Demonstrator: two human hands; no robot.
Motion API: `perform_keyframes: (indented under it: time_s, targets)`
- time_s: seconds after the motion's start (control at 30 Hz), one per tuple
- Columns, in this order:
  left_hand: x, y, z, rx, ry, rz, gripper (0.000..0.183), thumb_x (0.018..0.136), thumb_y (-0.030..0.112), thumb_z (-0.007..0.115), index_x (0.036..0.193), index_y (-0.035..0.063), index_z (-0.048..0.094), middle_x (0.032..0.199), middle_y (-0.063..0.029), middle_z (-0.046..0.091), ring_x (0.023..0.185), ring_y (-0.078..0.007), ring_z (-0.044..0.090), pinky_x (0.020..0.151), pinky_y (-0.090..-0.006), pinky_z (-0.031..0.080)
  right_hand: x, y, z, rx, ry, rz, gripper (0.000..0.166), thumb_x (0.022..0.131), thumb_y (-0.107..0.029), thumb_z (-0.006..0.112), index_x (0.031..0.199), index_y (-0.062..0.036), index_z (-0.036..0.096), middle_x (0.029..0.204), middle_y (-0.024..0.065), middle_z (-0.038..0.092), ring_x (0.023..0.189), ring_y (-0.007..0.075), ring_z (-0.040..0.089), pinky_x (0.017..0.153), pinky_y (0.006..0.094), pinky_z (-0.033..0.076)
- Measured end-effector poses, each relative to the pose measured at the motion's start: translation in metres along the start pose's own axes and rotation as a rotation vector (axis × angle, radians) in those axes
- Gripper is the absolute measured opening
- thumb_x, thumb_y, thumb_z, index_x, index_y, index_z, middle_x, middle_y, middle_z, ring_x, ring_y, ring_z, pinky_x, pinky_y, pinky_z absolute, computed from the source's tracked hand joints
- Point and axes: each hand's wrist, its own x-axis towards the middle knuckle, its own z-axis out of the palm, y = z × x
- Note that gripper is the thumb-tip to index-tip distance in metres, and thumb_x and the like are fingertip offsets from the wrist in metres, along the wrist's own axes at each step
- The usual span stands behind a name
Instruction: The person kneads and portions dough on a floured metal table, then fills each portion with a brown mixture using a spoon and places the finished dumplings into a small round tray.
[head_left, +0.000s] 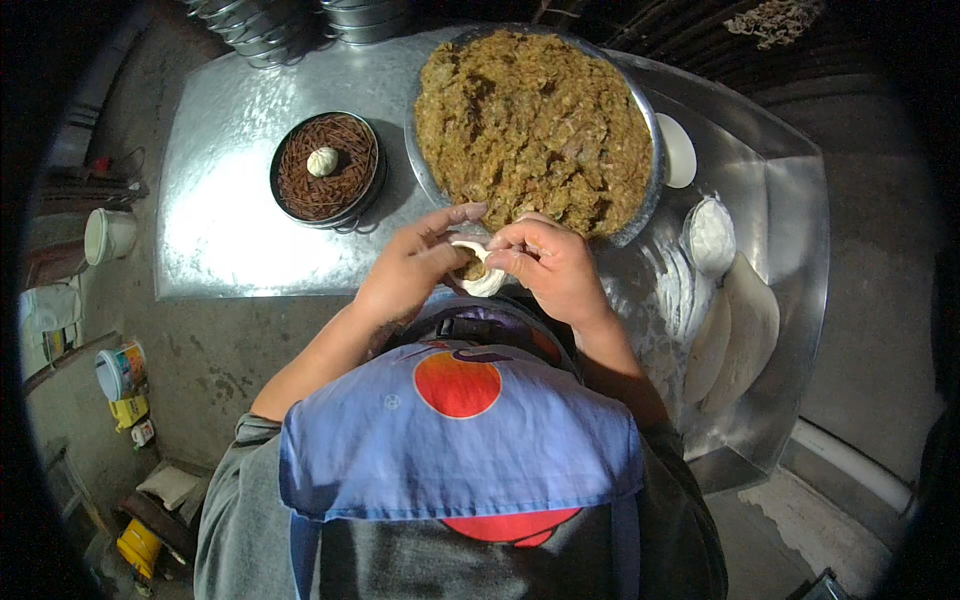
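Between my two hands, near my apron, is a round dough wrapper (487, 281) with brown-green filling inside, its top open. My left hand (405, 262) cups its left side, the thumb on the filling. The fingertips of my right hand (551, 262) pinch the wrapper's upper right edge. Just beyond my hands lies a wide metal basin (651, 161) heaped with chopped filling (532, 127). To the left, one pleated bun (322, 161) sits on brown strips in a round steamer tray (277, 187).
A metal table (225, 97) bears stacked steamer trays (259, 37) at the back left. Right of the basin stand a white bowl (679, 150) and a container of flour (711, 236). Pale dough pieces (739, 337) and scattered flour lie nearer, inside the table's raised rim.
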Motion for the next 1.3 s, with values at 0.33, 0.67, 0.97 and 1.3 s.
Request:
perform_keyframes:
  time_s: [0.33,0.67,0.97,1.3]
  targets:
    - [0.002,-0.013,0.014,-0.253,0.065,0.024,0.032,0.096,0.012,0.049,0.125,-0.0002,0.05,0.111,-0.0091,0.059,0.1,-0.0178,0.058,0.087,-0.031,0.047,0.0,-0.008,0.009,0.381,-0.019,0.242,0.024,0.083,-0.002,0.065,0.106,0.0007,0.058,0.075,0.0021,0.057,0.07,0.0102,0.057,0.062,0.0238,0.047]
    - [0.001,-0.009,0.004,0.185,0.013,0.061,0.029,0.093,0.008,0.049,0.121,-0.0003,0.053,0.103,-0.0059,0.06,0.092,-0.0137,0.058,0.078,-0.0259,0.048,-0.001,-0.01,0.005,0.088,-0.023,0.124,0.01,0.08,-0.003,0.067,0.087,0.0,0.061,0.079,0.0067,0.058,0.068,0.0154,0.056,0.06,0.0278,0.044]
    - [0.001,-0.009,0.012,-0.437,0.003,0.046,0.057,0.092,0.048,0.044,0.12,-0.0001,0.054,0.114,-0.0106,0.058,0.107,-0.0234,0.054,0.095,-0.0401,0.04,-0.001,-0.01,0.011,0.288,0.05,0.325,0.01,0.083,-0.004,0.064,0.092,-0.0009,0.061,0.079,0.0038,0.056,0.065,0.0078,0.053,0.055,0.0239,0.043]
    - [0.001,-0.012,0.011,-0.274,0.028,0.08,0.062,0.094,0.053,0.037,0.118,-0.0006,0.055,0.11,-0.0103,0.06,0.103,-0.0191,0.056,0.089,-0.0331,0.043,0.003,-0.012,0.009,-0.149,0.055,-0.021,0.013,0.08,-0.002,0.066,0.092,-0.0012,0.061,0.082,0.0081,0.059,0.073,0.0172,0.059,0.065,0.0287,0.047]
